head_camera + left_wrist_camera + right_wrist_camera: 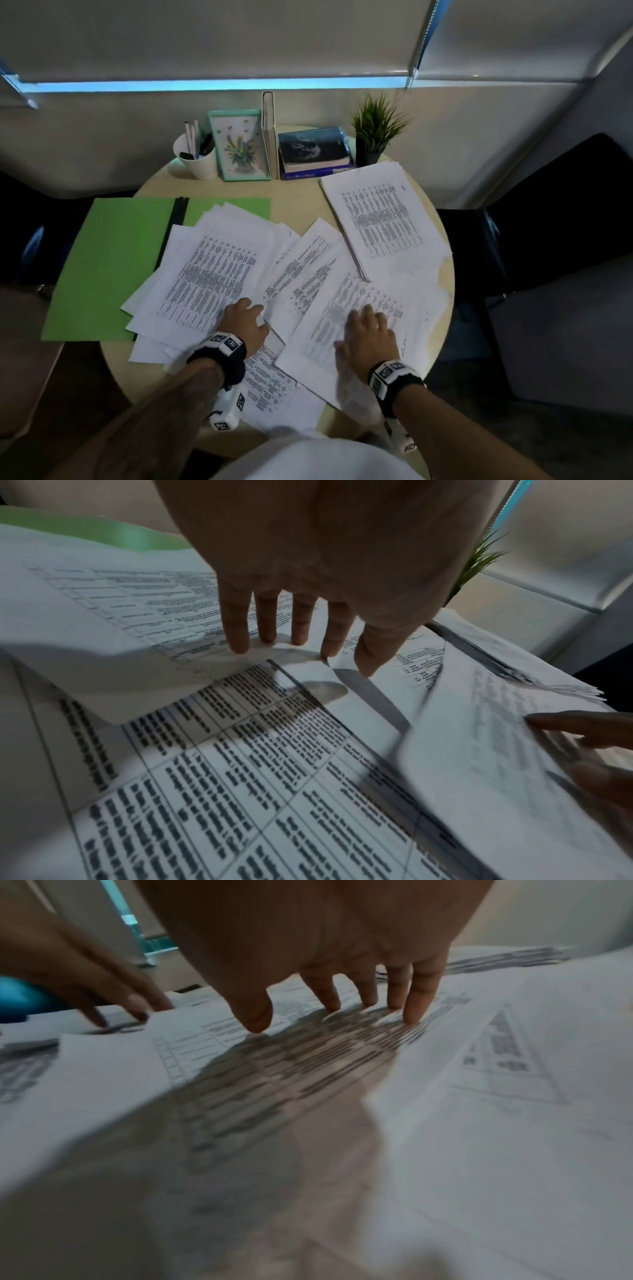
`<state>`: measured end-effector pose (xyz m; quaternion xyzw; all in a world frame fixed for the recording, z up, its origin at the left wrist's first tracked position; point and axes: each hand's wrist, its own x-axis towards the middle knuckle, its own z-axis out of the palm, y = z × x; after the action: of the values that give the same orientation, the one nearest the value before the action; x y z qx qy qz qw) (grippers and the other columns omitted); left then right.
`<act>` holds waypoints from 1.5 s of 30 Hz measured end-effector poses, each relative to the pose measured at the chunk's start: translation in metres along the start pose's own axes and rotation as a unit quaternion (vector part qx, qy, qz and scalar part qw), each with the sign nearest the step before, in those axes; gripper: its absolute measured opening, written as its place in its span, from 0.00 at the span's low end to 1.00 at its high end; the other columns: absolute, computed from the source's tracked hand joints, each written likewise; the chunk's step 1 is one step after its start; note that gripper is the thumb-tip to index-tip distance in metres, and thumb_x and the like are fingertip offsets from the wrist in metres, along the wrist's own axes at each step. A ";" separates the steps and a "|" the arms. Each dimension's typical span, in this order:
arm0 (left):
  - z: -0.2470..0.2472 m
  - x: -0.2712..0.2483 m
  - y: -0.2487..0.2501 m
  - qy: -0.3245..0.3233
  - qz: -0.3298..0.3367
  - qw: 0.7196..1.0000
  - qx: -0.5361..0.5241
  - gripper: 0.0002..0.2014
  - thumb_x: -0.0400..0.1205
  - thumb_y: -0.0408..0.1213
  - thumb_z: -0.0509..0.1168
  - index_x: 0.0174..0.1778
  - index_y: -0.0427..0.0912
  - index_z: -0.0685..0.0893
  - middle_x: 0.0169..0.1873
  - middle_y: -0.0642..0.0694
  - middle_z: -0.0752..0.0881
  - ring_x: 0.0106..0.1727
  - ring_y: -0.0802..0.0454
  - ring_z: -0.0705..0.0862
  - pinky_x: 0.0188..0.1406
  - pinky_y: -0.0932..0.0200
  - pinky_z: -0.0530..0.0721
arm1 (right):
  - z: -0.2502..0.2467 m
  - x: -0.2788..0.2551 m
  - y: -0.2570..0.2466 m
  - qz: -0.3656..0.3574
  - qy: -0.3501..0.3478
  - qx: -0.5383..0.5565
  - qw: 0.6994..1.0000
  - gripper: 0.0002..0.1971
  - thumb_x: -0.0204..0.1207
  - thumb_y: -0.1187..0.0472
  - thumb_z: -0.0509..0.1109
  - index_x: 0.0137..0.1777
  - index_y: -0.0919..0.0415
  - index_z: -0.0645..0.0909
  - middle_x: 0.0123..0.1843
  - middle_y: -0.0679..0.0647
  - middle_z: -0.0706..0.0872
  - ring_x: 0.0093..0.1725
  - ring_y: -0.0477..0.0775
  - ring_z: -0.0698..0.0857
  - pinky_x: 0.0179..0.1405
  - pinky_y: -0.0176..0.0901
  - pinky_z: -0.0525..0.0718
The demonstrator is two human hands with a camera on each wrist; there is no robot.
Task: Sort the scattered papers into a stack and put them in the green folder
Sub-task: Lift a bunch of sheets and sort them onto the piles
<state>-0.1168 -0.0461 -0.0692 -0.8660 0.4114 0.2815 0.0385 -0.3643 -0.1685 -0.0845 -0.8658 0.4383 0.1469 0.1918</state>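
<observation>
The left hand (pixel 245 320) is pressing straight fingers (pixel 236 631) onto the scattered papers (pixel 212 274), lifting a sheet edge; the right hand (pixel 368 334) is spreading flat fingers (pixel 416 1007) on another sheet, gripping nothing. The green folder (pixel 113 260) is lying open beyond the left fingertips. Better to be sliding sheets together gently, keeping edges uncreased, toward the stack (pixel 383 219) ahead of the right fingers.
</observation>
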 end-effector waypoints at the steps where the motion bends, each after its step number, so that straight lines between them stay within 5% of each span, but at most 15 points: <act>1: -0.001 0.000 0.001 0.007 0.005 1.000 0.000 0.24 0.81 0.53 0.61 0.73 0.49 0.75 0.75 0.45 0.71 0.74 0.41 0.70 0.75 0.46 0.70 | 0.000 0.000 -0.009 -0.006 0.008 0.007 1.000 0.32 0.74 0.35 0.58 0.73 0.52 0.62 0.80 0.59 0.62 0.76 0.67 0.66 0.67 0.65 0.78; 5: -0.007 0.005 0.006 0.022 0.022 1.000 -0.003 0.20 0.82 0.54 0.61 0.62 0.46 0.84 0.65 0.43 0.79 0.64 0.43 0.77 0.65 0.47 0.78 | -0.003 0.002 -0.030 -0.010 0.013 0.038 0.999 0.25 0.76 0.37 0.59 0.68 0.50 0.68 0.75 0.55 0.67 0.69 0.62 0.70 0.61 0.59 0.81; 8: -0.013 0.019 0.011 0.039 0.044 0.998 -0.005 0.27 0.81 0.54 0.62 0.73 0.43 0.74 0.73 0.41 0.72 0.72 0.40 0.71 0.72 0.43 0.73 | 0.001 0.002 -0.029 0.017 0.043 0.074 0.996 0.26 0.79 0.41 0.61 0.73 0.51 0.70 0.80 0.56 0.66 0.74 0.62 0.69 0.68 0.57 0.76; 10: -0.018 0.031 0.017 0.022 0.066 0.998 -0.008 0.33 0.81 0.54 0.62 0.79 0.43 0.65 0.80 0.42 0.64 0.79 0.40 0.66 0.78 0.42 0.68 | 0.003 -0.003 -0.022 0.113 0.096 0.141 0.979 0.28 0.79 0.43 0.62 0.76 0.53 0.69 0.83 0.56 0.64 0.78 0.63 0.66 0.73 0.58 0.73; 15: -0.024 0.052 0.036 -0.048 0.066 0.996 0.023 0.39 0.79 0.54 0.64 0.82 0.43 0.57 0.81 0.42 0.64 0.79 0.38 0.67 0.77 0.40 0.70 | 0.004 -0.019 -0.014 0.351 0.126 0.373 0.850 0.38 0.73 0.51 0.72 0.81 0.53 0.62 0.79 0.60 0.71 0.75 0.67 0.71 0.69 0.62 0.77; 21: -0.016 0.054 0.050 -0.034 0.056 0.993 0.099 0.36 0.72 0.56 0.69 0.74 0.46 0.66 0.71 0.40 0.70 0.71 0.36 0.71 0.69 0.39 0.74 | -0.015 -0.004 -0.039 0.384 0.128 0.544 0.735 0.40 0.78 0.62 0.70 0.85 0.57 0.51 0.81 0.65 0.68 0.73 0.69 0.75 0.67 0.55 0.76; 24: -0.015 0.056 0.045 -0.034 0.069 0.992 0.099 0.32 0.75 0.53 0.66 0.74 0.47 0.67 0.71 0.42 0.70 0.70 0.36 0.71 0.68 0.39 0.74 | -0.022 0.007 -0.052 0.405 0.089 0.587 0.695 0.37 0.78 0.64 0.71 0.83 0.64 0.55 0.78 0.67 0.71 0.72 0.69 0.76 0.66 0.55 0.77; 29: -0.024 0.062 0.015 -0.017 0.079 0.997 -0.011 0.33 0.78 0.52 0.64 0.78 0.46 0.66 0.77 0.42 0.70 0.74 0.37 0.72 0.73 0.40 0.73 | -0.016 0.012 -0.060 0.390 0.015 0.525 0.757 0.25 0.77 0.70 0.66 0.75 0.67 0.68 0.68 0.66 0.81 0.63 0.68 0.83 0.58 0.53 0.85; 33: -0.037 0.064 -0.050 0.057 -0.052 0.997 -0.028 0.36 0.76 0.53 0.66 0.79 0.45 0.65 0.82 0.41 0.60 0.80 0.36 0.65 0.78 0.40 0.67 | -0.005 -0.001 -0.057 0.362 0.023 0.476 0.801 0.14 0.78 0.70 0.62 0.63 0.65 0.73 0.52 0.62 0.83 0.48 0.63 0.84 0.48 0.53 0.85; 38: -0.037 0.059 -0.132 0.038 -0.180 0.983 -0.020 0.43 0.75 0.56 0.68 0.82 0.43 0.58 0.84 0.41 0.51 0.84 0.36 0.54 0.83 0.42 0.59 | 0.007 -0.012 -0.066 0.318 0.058 0.476 0.818 0.09 0.74 0.67 0.62 0.51 0.61 0.80 0.44 0.61 0.86 0.37 0.60 0.82 0.40 0.48 0.82; 45: -0.050 0.049 -0.147 -0.028 -0.111 0.992 0.046 0.43 0.71 0.59 0.72 0.78 0.43 0.65 0.78 0.38 0.65 0.77 0.34 0.66 0.71 0.39 0.74 | 0.004 0.001 -0.112 0.279 0.042 0.463 0.840 0.07 0.75 0.69 0.62 0.51 0.61 0.76 0.46 0.61 0.85 0.41 0.60 0.81 0.41 0.46 0.79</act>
<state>0.0390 0.0019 -0.0775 -0.8955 0.3238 0.2804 0.1211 -0.2730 -0.1069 -0.0656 -0.5226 0.6858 -0.0619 0.5028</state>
